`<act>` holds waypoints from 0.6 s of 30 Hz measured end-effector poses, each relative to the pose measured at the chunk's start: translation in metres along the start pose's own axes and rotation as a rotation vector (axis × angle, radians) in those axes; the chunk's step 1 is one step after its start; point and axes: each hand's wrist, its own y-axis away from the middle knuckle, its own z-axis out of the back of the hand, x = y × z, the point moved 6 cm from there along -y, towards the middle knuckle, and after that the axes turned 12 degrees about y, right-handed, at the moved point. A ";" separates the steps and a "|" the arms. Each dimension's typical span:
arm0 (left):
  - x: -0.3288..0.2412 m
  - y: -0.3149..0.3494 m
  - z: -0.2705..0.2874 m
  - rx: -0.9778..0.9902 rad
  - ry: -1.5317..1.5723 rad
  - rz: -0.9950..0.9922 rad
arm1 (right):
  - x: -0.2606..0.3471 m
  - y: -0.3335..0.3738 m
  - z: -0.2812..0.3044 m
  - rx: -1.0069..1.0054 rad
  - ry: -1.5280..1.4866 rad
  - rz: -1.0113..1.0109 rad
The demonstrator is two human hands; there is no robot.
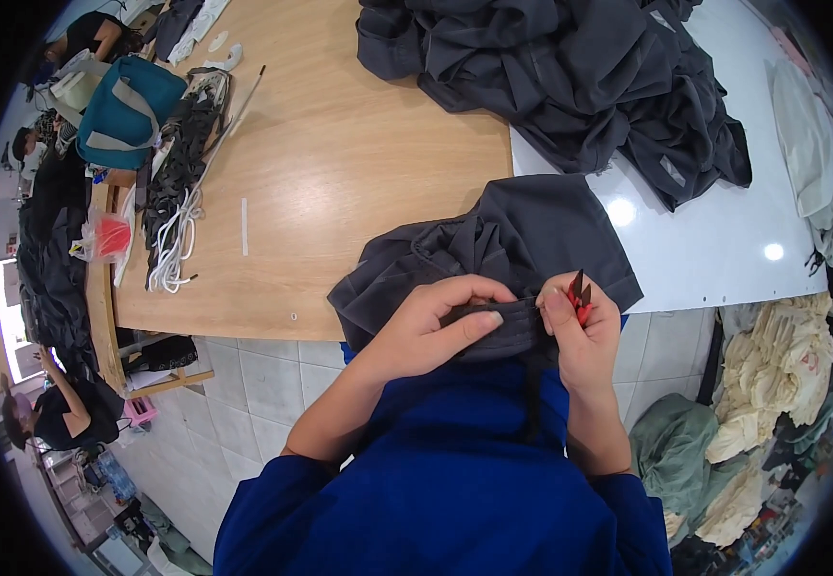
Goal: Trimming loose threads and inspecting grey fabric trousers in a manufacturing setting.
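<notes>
A dark grey garment [541, 226] lies over the table's front edge, its gathered waistband turned toward me. My left hand [443, 324] is closed on that waistband, thumb on top and fingers tucked behind the cloth. Close beside it, my right hand [580, 326] pinches the band's edge between thumb and forefinger. Small red-handled thread snips [580, 300] with dark blades rest in the same right hand, the blades pointing up and away. What exactly the right fingertips pinch is too small to make out. A dark strap or cord [534, 398] hangs below the band against my blue clothing.
A heap of dark grey garments [570, 77] covers the far right of the table [311, 125]. At the left are a teal bag [129, 113], white cords [177, 245] and dark straps. Cream cloth [772, 374] is piled low at right. Other people sit at far left.
</notes>
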 end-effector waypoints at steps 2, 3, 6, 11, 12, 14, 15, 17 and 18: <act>-0.007 -0.001 -0.003 0.046 -0.121 -0.096 | 0.004 0.001 0.001 -0.017 -0.028 0.026; -0.009 -0.001 -0.005 0.071 -0.132 -0.034 | 0.005 0.001 0.002 -0.020 -0.028 0.026; -0.016 -0.005 -0.009 0.110 -0.287 -0.102 | 0.022 0.003 0.004 -0.021 0.168 0.219; -0.007 -0.002 0.012 -0.107 -0.112 0.002 | 0.051 -0.001 0.073 -0.081 -0.739 0.457; -0.003 -0.001 0.016 -0.110 -0.112 0.001 | 0.053 -0.001 0.097 -0.168 -0.794 0.507; -0.004 -0.004 0.032 -0.197 -0.042 -0.039 | 0.039 0.006 0.155 -0.494 -0.701 0.419; -0.005 -0.002 0.041 -0.224 -0.060 -0.019 | 0.025 0.011 0.184 -0.510 -0.736 0.387; 0.000 0.002 0.059 -0.311 -0.098 -0.024 | 0.006 0.025 0.211 -0.842 -0.659 0.232; -0.001 0.005 0.067 -0.357 -0.161 -0.054 | -0.006 0.029 0.217 -0.832 -0.660 0.225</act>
